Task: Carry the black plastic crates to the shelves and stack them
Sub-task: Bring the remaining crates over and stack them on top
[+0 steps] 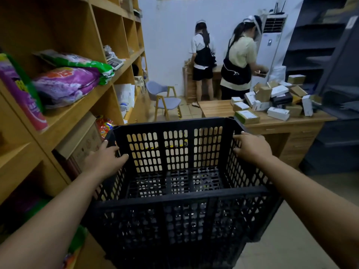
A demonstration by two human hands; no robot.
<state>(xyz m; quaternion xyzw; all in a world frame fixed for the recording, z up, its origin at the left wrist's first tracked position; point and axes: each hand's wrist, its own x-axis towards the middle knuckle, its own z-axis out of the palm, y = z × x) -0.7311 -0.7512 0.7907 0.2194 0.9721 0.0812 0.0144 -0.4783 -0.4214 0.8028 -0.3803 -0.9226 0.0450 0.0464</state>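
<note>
An empty black plastic crate [174, 200] with perforated walls fills the lower middle of the head view, held up in front of me. My left hand [104, 162] grips its left rim, fingers curled over the edge. On the opposite rim, my right hand [250, 147] holds the crate the same way. Wooden shelves [77, 111] run along my left, close to the crate's left side, holding bags of detergent [66, 82] and a cardboard box [81, 140].
A wooden desk [272, 123] piled with small boxes stands ahead on the right. Dark metal shelving [334, 74] lines the right side. Two people stand at the back wall near a blue chair [165, 100] and a tall air conditioner [270, 47].
</note>
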